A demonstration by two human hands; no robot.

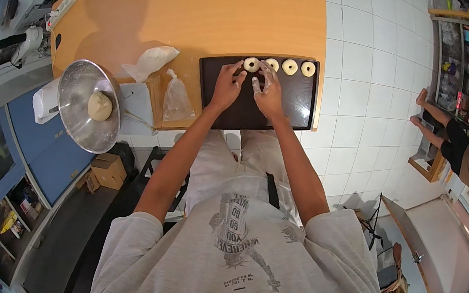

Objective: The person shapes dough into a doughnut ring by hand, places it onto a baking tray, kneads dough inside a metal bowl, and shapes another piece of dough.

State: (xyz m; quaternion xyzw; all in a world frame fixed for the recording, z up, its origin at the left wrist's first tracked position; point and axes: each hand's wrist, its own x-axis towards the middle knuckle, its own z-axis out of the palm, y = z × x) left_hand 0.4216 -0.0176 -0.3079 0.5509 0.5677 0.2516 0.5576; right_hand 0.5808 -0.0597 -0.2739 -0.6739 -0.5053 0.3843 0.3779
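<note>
Left hand point(227, 86) and right hand point(269, 90) rest on the dark tray point(251, 118), fingers narrow, pinching the leftmost dough ring point(252, 64) at the tray's 11 o'clock corner. Judgement: press lightly and evenly to keep its hole round. Three rings point(289, 66) sit close at 3 o'clock; open tray lies toward 6 o'clock, tabletop point(207, 7) edge just beyond.

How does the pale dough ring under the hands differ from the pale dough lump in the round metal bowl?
The pale dough ring has a hole through it; the pale dough lump is a solid ball. The ring is smaller than the lump. The ring lies on the dark rectangular tray with the left hand and right hand at it; the lump sits untouched in the round metal bowl. Both look like the same pale raw dough.
</note>
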